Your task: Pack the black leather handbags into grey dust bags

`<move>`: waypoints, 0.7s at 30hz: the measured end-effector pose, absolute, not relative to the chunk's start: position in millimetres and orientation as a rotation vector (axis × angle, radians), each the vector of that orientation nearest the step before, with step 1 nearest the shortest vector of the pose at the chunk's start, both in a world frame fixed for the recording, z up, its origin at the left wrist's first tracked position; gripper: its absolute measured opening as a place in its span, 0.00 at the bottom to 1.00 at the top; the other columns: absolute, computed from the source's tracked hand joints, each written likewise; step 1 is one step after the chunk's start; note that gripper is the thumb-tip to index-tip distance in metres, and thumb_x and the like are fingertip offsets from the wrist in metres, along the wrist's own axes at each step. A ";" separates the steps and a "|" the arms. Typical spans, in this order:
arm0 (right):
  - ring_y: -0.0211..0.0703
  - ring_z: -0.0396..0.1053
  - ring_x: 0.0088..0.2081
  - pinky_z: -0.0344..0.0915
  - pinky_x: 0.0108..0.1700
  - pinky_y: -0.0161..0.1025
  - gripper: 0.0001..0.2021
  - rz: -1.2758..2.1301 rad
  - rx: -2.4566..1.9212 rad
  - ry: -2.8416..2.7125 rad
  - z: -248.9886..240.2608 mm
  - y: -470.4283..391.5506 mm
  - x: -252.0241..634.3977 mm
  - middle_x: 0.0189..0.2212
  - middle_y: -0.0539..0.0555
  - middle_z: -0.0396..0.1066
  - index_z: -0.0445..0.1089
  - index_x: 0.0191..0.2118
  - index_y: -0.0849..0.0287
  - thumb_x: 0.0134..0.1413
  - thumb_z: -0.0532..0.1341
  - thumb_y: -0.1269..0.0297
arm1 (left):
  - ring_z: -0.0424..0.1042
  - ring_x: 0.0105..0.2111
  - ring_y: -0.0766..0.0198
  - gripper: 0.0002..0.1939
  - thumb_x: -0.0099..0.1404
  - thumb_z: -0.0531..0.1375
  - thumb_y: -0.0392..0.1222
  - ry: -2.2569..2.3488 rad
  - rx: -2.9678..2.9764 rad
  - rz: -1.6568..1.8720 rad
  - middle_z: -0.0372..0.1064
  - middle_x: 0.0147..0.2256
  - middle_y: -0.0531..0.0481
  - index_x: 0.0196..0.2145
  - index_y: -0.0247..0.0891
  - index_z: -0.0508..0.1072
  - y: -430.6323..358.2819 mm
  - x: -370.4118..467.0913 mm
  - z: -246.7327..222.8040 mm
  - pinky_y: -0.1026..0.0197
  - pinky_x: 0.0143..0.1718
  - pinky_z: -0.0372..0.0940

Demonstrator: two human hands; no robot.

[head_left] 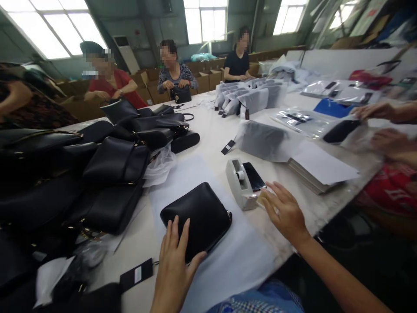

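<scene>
Left hand [172,261] flat on near edge of black bag [197,217], fingers spread and open, pressing rather than gripping; likely pinning bag in place on white sheet [234,261] spread beneath it. Bag directly ahead of left hand, lying flat, zip side turned toward right hand.

Right hand [283,211] open, fingers extended, tips at cutter end of tape dispenser [241,184]; nothing clasped as far as visible, though whether a strip of tape is pinched under fingertips cannot be told. Dispenser just ahead and left of right hand, between the two hands, within easy reach of either. Phone [254,176] lying against dispenser's far side.

Stack of white paper [317,167] beyond right hand, toward table [211,130] edge. Pile of black bags [107,174] to left of left hand, heaped unwrapped. Wrapped bag [263,139] further ahead of right hand, hang tag [228,147] beside it. Loose tag [136,274] just left of left hand, close to wrist.

Other people seated along far side of table, handling bags; another person's hands [381,113] at right edge.
</scene>
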State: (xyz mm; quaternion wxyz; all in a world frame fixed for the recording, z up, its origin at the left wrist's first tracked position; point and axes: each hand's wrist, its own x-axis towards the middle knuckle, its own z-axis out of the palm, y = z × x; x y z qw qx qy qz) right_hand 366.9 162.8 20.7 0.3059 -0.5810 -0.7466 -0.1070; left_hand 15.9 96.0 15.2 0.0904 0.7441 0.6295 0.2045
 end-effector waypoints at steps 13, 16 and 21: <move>0.55 0.61 0.61 0.60 0.63 0.55 0.12 -0.198 -1.286 -2.009 35.8 204.5 359.1 0.56 0.56 0.69 0.75 0.47 0.54 0.64 0.57 0.61 | 0.36 0.69 0.41 0.45 0.58 0.64 0.36 1.869 2.089 0.575 0.29 0.71 0.47 0.68 0.51 0.49 104.0 31.2 -2.8 0.36 0.62 0.54; 0.50 0.64 0.59 0.62 0.62 0.49 0.13 0.023 -1.013 -2.147 65.4 257.2 293.9 0.54 0.52 0.71 0.73 0.51 0.51 0.64 0.57 0.63 | 0.37 0.69 0.39 0.47 0.56 0.65 0.35 1.875 2.028 0.579 0.30 0.71 0.48 0.68 0.52 0.49 104.5 33.1 -4.0 0.34 0.61 0.53; 0.58 0.49 0.67 0.53 0.65 0.54 0.27 0.151 -1.098 -2.726 44.9 366.3 186.9 0.65 0.61 0.56 0.61 0.64 0.61 0.62 0.60 0.56 | 0.40 0.68 0.36 0.53 0.49 0.69 0.31 1.840 2.048 0.637 0.33 0.70 0.47 0.67 0.54 0.51 107.2 26.7 -20.8 0.35 0.61 0.56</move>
